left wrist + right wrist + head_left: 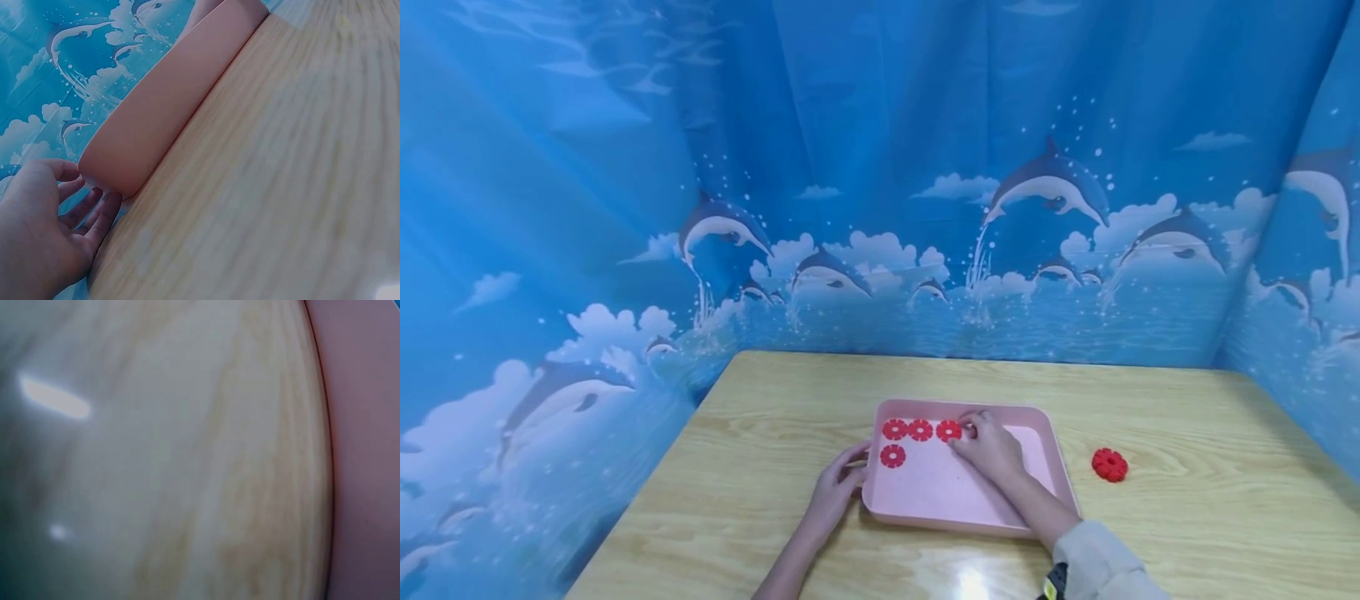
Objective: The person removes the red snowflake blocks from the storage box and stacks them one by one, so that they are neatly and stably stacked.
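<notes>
A pink tray [955, 523] lies on the table, holding several red notched discs: two side by side at its back left [895, 429], one below them [892, 456]. My right hand [992, 450] is inside the tray, its thumb and fingers pinching another red disc [948, 431] in the back row. At the tray's left side, my left hand [831, 496] touches the wall with its fingers; in the left wrist view that hand [56, 225] has its fingertips against the corner of the tray [150, 106]. The right wrist view shows no hand, only the tray wall [369, 456] and tabletop.
To the right of the tray, several red discs [1109, 465] lie gathered on the wooden table [1210, 500]. A blue curtain [880, 208] printed with dolphins hangs behind the table and along its sides.
</notes>
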`<move>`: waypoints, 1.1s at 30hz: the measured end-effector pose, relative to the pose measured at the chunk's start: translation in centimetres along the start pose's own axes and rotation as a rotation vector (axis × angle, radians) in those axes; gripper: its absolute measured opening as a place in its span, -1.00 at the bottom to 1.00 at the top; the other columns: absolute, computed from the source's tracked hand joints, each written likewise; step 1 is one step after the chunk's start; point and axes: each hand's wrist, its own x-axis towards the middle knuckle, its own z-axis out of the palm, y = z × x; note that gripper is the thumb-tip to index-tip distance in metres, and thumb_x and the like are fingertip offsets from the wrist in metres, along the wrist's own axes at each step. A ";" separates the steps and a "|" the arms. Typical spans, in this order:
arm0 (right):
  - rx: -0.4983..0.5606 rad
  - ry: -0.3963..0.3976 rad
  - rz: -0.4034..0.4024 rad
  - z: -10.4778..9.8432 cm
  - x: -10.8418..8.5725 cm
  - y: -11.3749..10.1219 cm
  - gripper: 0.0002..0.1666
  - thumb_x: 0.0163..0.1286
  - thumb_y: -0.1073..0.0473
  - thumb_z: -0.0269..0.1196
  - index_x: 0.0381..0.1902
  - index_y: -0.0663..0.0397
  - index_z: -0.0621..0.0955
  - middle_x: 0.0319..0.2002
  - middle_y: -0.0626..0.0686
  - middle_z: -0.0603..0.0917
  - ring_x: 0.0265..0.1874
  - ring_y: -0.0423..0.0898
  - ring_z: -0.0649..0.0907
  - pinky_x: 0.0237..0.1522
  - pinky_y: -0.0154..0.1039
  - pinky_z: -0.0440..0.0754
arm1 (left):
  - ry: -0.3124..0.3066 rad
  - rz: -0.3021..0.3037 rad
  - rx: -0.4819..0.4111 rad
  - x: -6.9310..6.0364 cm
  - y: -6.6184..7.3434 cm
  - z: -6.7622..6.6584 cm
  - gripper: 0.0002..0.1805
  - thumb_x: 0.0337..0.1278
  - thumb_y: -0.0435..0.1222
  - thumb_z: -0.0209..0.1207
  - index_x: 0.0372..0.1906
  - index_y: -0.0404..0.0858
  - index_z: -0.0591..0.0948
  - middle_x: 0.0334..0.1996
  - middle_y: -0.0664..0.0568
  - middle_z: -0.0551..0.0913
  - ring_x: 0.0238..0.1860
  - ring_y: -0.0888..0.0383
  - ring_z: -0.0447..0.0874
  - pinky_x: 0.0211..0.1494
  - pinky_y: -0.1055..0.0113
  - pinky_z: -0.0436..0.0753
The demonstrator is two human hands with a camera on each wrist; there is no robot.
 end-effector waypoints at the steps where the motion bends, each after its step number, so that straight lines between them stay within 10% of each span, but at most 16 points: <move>1: 0.002 0.001 -0.003 0.0 0.0 0.0 -0.58 0.01 0.01 0.40 -0.18 0.07 0.63 -0.39 -0.06 0.47 -0.49 -0.16 0.45 -0.52 -0.27 0.44 | 0.002 0.000 0.003 0.0 -0.1 0.0 -0.55 0.22 -0.40 0.02 0.20 -0.45 0.37 0.05 -0.34 0.42 -0.03 -0.16 0.50 -0.15 0.30 0.62; 33: 0.008 0.094 -0.126 -5.6 -2.4 -0.4 -0.56 -0.03 0.04 0.43 -0.17 0.08 0.66 -0.39 -0.05 0.48 -0.45 -0.12 0.43 -0.50 -0.28 0.44 | 0.006 -0.007 0.008 0.0 -0.4 0.0 -0.54 0.19 -0.39 0.03 0.21 -0.42 0.37 0.05 -0.32 0.42 -0.05 -0.13 0.51 -0.16 0.31 0.61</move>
